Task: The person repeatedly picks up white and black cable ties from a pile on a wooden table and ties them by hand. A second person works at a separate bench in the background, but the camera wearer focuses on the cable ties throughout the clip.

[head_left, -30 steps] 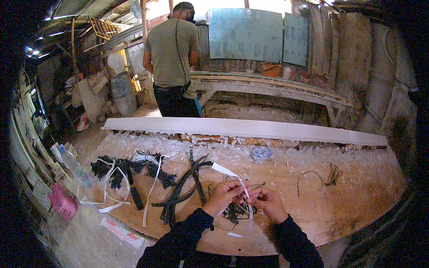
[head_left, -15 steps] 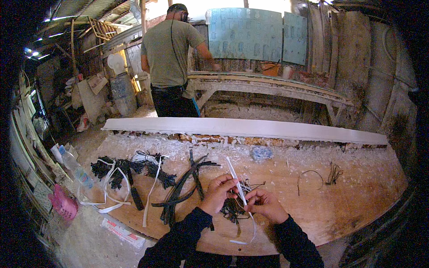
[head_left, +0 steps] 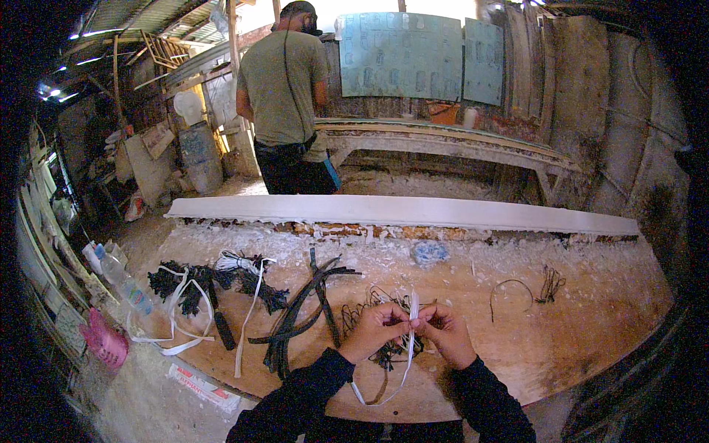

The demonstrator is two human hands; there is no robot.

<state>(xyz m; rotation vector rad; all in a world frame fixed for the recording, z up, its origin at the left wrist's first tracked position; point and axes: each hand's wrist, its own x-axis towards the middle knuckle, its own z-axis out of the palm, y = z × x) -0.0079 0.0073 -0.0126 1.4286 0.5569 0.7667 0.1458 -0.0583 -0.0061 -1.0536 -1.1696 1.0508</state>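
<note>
Over the table, the fingertips of my left hand (head_left: 379,330) and my right hand (head_left: 447,335) meet, both pinching a narrow white strip (head_left: 410,345). Its short upper end stands above my fingers; a long tail loops down towards the table's near edge. Beneath and behind my hands lies a tangle of thin dark cords (head_left: 384,358), partly hidden by them. Left of my left hand, flat black strips (head_left: 301,310) lie crossed in a heap. Farther left are dark bundled strands (head_left: 185,286), a small white bundle (head_left: 236,260) and looped white strips (head_left: 175,317).
A long white slab edge (head_left: 399,214) runs along the wooden table's (head_left: 532,354) far side. Near it lies a bluish crumpled lump (head_left: 430,253); at right, a thin wire coil (head_left: 550,286). A plastic bottle (head_left: 122,279) stands left. Beyond, a person (head_left: 284,88) faces another bench (head_left: 443,136).
My hands have come together, and the white strip has turned more upright, its tail now a wider loop. The person at the far bench has lowered an arm and shifted slightly right.
</note>
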